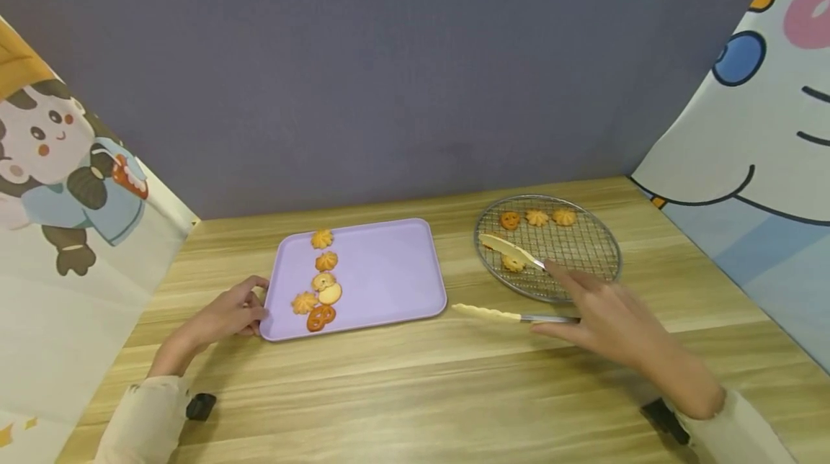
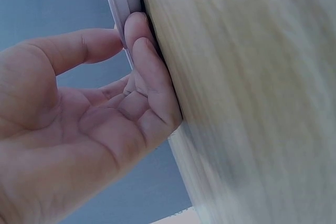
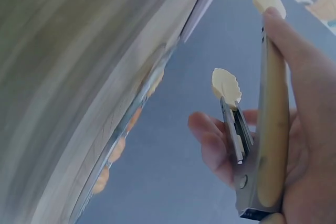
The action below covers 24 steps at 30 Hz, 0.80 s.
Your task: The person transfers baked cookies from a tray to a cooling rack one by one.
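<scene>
My left hand [image 1: 227, 314] pinches the left edge of a lilac tray [image 1: 389, 269], thumb on the rim and curled fingers under it in the left wrist view. Along the tray's left side lie several cookies, among them a brown pretzel [image 1: 320, 318] and a pale round cookie [image 1: 330, 295]. With my right hand [image 1: 616, 320] I hold metal tongs [image 3: 273, 129] with cream scalloped tips, their arms spread wide and nothing between them. One tip [image 1: 509, 248] overlaps the round wire rack [image 1: 593, 248] in the head view; the other appears in front of it.
On the rack sit several more cookies, including a brown one [image 1: 509, 220], a flower-shaped one [image 1: 564, 217] and a ring-shaped one [image 1: 514, 263]. A grey panel [image 1: 415, 89] stands behind the wood-grain table [image 1: 402, 392]. Printed cartoon panels flank it on both sides.
</scene>
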Each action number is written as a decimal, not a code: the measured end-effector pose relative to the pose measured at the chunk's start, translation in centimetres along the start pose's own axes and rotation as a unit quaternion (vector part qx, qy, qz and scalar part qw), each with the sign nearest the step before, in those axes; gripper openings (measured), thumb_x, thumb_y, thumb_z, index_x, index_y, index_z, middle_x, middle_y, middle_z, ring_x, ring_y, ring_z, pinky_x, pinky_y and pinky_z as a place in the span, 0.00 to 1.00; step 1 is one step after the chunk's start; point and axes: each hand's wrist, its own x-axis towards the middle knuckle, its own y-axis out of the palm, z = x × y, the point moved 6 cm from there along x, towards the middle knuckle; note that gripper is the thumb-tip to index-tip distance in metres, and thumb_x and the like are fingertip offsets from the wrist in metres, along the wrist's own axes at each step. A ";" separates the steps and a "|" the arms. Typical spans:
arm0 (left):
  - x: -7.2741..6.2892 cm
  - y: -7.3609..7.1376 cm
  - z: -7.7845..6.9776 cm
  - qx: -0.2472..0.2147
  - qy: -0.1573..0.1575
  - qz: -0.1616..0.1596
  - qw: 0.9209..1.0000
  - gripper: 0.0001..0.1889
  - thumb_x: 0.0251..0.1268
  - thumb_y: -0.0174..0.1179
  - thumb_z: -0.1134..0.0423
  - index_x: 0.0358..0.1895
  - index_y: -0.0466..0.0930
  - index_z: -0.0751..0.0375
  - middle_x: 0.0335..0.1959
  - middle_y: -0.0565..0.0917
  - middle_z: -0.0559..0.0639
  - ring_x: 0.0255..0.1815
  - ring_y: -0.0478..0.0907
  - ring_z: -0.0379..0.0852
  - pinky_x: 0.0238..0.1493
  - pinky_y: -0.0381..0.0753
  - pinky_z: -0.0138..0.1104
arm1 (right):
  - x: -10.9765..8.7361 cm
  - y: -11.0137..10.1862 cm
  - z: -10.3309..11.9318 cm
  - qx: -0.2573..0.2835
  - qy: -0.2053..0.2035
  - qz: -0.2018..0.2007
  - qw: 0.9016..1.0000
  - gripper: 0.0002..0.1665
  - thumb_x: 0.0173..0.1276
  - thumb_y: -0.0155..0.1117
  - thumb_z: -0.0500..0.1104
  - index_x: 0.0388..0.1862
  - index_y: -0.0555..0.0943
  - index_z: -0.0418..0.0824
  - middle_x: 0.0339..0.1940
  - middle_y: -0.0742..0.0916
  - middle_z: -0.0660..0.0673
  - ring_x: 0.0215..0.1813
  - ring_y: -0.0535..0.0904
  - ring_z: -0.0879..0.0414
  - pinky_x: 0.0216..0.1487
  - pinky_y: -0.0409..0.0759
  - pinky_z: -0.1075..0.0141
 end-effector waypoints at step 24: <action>-0.2 0.0 -0.1 -0.004 -0.001 -0.003 1.000 0.26 0.67 0.55 0.72 0.65 0.59 0.77 0.32 0.77 0.58 0.30 0.77 0.48 0.30 0.81 0.35 | 8.9 4.6 9.7 0.035 -0.150 0.070 0.986 0.49 0.62 0.62 0.72 0.65 0.77 0.35 0.31 0.87 0.43 0.17 0.69 0.65 0.15 0.63 0.77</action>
